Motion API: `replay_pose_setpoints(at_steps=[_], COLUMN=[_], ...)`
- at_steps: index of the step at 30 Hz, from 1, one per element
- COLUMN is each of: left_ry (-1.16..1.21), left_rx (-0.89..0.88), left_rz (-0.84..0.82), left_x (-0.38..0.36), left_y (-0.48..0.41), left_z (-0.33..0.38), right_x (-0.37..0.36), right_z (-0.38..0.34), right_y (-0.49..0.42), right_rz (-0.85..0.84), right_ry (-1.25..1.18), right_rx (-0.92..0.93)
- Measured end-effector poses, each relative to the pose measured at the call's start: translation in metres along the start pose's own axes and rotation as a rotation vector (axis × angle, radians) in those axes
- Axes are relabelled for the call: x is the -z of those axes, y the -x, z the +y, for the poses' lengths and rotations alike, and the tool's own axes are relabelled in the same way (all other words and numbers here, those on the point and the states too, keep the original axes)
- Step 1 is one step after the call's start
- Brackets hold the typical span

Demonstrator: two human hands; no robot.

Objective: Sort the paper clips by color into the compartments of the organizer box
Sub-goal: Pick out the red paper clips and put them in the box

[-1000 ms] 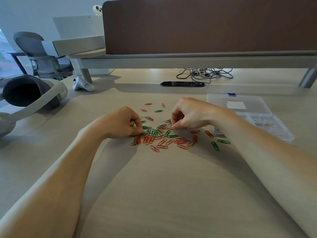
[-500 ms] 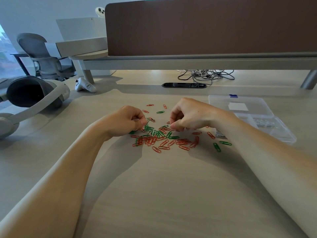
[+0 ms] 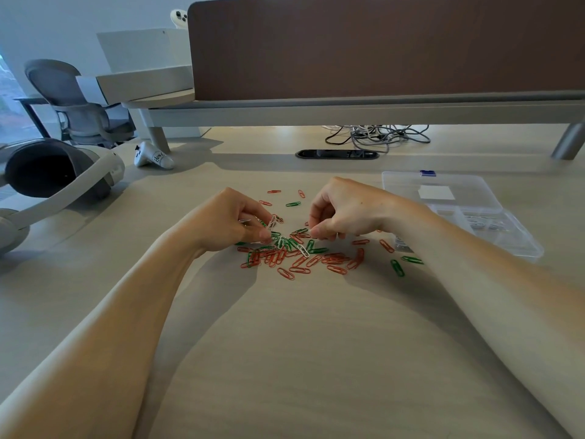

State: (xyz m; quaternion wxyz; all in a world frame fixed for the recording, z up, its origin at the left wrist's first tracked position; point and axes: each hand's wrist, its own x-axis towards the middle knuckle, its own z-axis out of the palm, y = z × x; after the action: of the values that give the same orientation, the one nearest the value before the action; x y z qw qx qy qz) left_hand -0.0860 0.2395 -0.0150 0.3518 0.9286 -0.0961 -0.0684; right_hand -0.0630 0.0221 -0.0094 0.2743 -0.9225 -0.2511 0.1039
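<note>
In the head view, red, green and white paper clips (image 3: 294, 253) lie scattered in a loose pile at the middle of the desk (image 3: 285, 359). The left hand (image 3: 234, 220) has its fingers curled, pinching white clips (image 3: 271, 222) above the pile's left edge. The right hand (image 3: 345, 210) is curled, thumb to forefinger, over the pile's right edge; whether it holds anything I cannot tell. The clear organizer box (image 3: 493, 201) sits open at mid-right, with pale clips in one compartment.
</note>
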Motion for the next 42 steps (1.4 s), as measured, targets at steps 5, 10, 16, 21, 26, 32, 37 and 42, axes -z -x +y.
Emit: replay_pose_setpoints(at_steps=[5,10,16,21,26,32,37,42], left_ry=[0.009,0.031,0.020,-0.015,-0.007,0.049,0.082,0.144], left_rx=[-0.001,-0.019,-0.025,-0.031,-0.034,-0.039,-0.053,-0.078], left_rz=[0.034,0.044,0.076,0.088,0.075,0.056,0.037,0.028], left_x=[-0.001,-0.002,-0.004,-0.006,-0.008,-0.008,-0.009,-0.014], left_y=[-0.001,-0.001,-0.002,-0.003,-0.002,0.000,0.002,0.003], left_z=[0.001,0.000,0.000,-0.001,0.000,0.004,0.006,0.015], right_x=[-0.001,-0.004,-0.011,-0.017,-0.017,-0.018,-0.012,-0.001], right_z=[-0.001,-0.006,-0.015,-0.020,-0.023,-0.024,-0.020,-0.012], right_y=[-0.001,0.000,-0.001,-0.003,-0.002,-0.001,0.000,0.008], right_rz=[0.002,-0.046,-0.055,-0.025,-0.031,-0.042,-0.027,0.017], right_ry=[-0.055,-0.079,0.004,0.154,0.244,0.265,0.110,-0.090], right_rx=[-0.013,-0.041,-0.069,-0.073,-0.076,-0.062,-0.074,-0.083])
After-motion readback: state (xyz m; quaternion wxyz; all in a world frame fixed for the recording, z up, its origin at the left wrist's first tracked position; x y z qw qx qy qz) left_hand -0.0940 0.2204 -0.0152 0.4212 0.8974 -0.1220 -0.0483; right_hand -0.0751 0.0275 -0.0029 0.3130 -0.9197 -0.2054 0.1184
